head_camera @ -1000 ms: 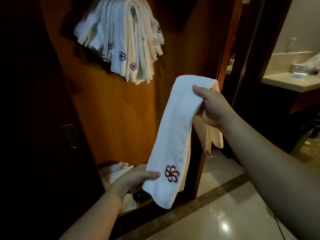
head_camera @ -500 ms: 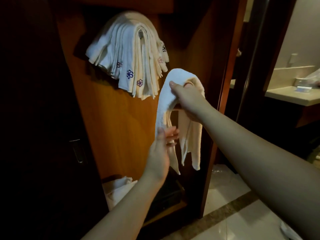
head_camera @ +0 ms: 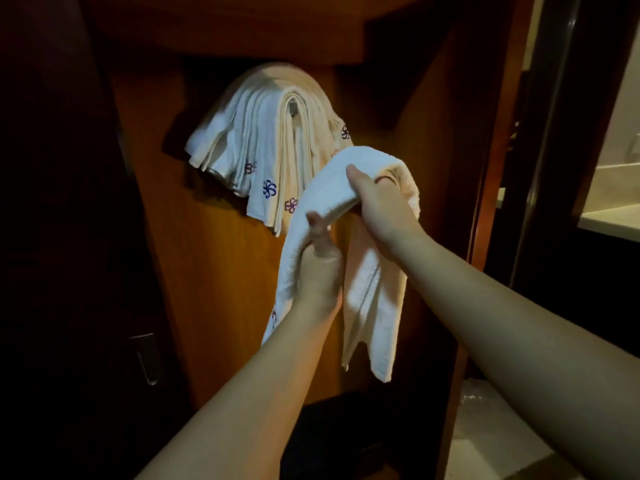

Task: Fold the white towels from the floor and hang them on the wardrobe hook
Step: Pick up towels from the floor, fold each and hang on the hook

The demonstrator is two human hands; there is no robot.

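A folded white towel (head_camera: 332,188) drapes over my right hand (head_camera: 377,206), which grips its top fold just right of and below the hung stack. My left hand (head_camera: 320,268) grips the towel's left hanging half lower down, thumb pointing up. The right half (head_camera: 377,306) hangs free. Several folded white towels (head_camera: 263,147) with small flower logos hang over the wardrobe hook (head_camera: 293,107), whose metal tip shows between the folds. The wardrobe's wooden back panel (head_camera: 214,271) is behind them.
A dark wardrobe door with a metal handle (head_camera: 147,358) stands at the left. A wooden shelf (head_camera: 242,32) sits right above the hook. At the right are the wardrobe's side wall (head_camera: 491,168), pale floor tiles (head_camera: 491,438) and a counter edge (head_camera: 609,216).
Both hands lifted the towel up toward the hook. My left hand moved from the towel's lower end to gripping its left half higher up. The view tilted upward, hiding the floor towels.
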